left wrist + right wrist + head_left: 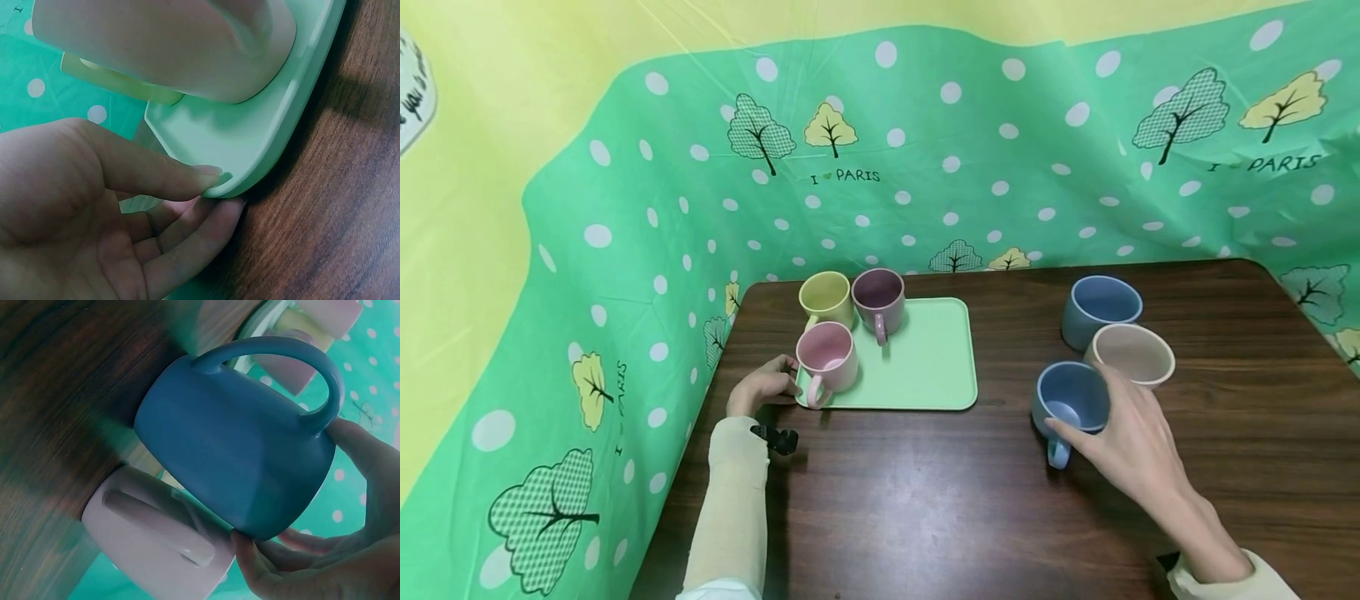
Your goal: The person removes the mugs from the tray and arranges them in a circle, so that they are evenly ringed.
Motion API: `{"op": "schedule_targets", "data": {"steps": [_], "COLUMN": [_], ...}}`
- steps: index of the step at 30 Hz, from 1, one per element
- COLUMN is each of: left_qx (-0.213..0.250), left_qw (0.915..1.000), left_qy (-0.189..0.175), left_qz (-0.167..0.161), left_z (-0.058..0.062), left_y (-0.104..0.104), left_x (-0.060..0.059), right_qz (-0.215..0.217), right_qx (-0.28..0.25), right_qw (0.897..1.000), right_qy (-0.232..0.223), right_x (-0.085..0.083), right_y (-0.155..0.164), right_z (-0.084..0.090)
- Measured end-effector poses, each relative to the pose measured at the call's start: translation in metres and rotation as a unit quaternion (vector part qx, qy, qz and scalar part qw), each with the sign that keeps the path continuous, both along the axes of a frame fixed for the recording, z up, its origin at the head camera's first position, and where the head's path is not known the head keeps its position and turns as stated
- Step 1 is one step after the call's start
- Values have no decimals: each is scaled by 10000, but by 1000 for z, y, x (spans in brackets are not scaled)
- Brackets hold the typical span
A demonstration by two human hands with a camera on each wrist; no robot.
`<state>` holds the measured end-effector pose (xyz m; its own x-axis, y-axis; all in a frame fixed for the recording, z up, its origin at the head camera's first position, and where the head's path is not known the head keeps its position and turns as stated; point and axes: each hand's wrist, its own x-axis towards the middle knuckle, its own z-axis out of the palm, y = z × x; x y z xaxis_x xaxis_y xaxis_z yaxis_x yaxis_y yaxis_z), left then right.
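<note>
With thumb above and fingers beneath, my left hand (767,385) pinches the near left corner of a light green tray (917,379); the left wrist view shows the thumb on the tray's rim (234,184). On the tray's left part stand a pink mug (829,354), a yellow mug (826,293) and a purple mug (880,296). On the right, my right hand (1138,433) grips a blue mug (231,437) by its rim, thumb near the handle (1058,452). Right beside it stands a pale beige-pink mug (1138,350), its handle showing in the right wrist view.
A second blue mug (1097,308) stands behind the pale one. The dark wooden table (910,500) reaches back to a green polka-dot cloth (925,167) hung behind it and along the left side. A black strap (775,438) sits on the left wrist.
</note>
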<state>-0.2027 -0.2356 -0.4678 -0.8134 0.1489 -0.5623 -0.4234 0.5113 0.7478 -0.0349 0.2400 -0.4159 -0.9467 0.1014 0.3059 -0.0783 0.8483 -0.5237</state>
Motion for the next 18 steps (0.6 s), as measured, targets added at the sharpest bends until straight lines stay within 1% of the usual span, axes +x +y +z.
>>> {"op": "schedule_targets", "data": {"steps": [11,18], "left_qx": [-48,-48], "left_qw": [10000,10000], "left_qy": [-4,43], "left_qz": [-6,8], "left_z": [1,2], "left_y": [0,-1], "left_x": [1,1], "right_qz": [-57,-417], "right_qx": [-120,-190], "right_qw": [9999,9989], "right_qy": [85,-63], "right_x": [3,6], "right_y": [0,-2], "right_z": [-2,-3]}}
